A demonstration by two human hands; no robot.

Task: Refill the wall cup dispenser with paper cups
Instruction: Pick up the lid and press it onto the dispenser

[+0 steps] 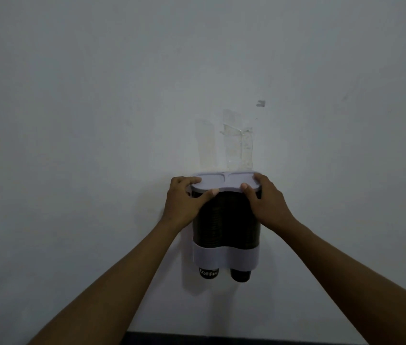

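The left hand [184, 202] is curling partly closed around the left end of the lid [225, 183], fingers on top and thumb pressing its front edge. The right hand [263, 197] is gripping the lid's right end the same way. The lid is sitting on top of the wall cup dispenser [225, 255], which is hanging on a pale wall [72, 120] and showing dark stacked paper cups [224, 220] inside. Strips of clear tape [236, 143] are clinging to the wall just above the dispenser. Below its pale band, the left cup [208, 273] is reading "COFFEE".
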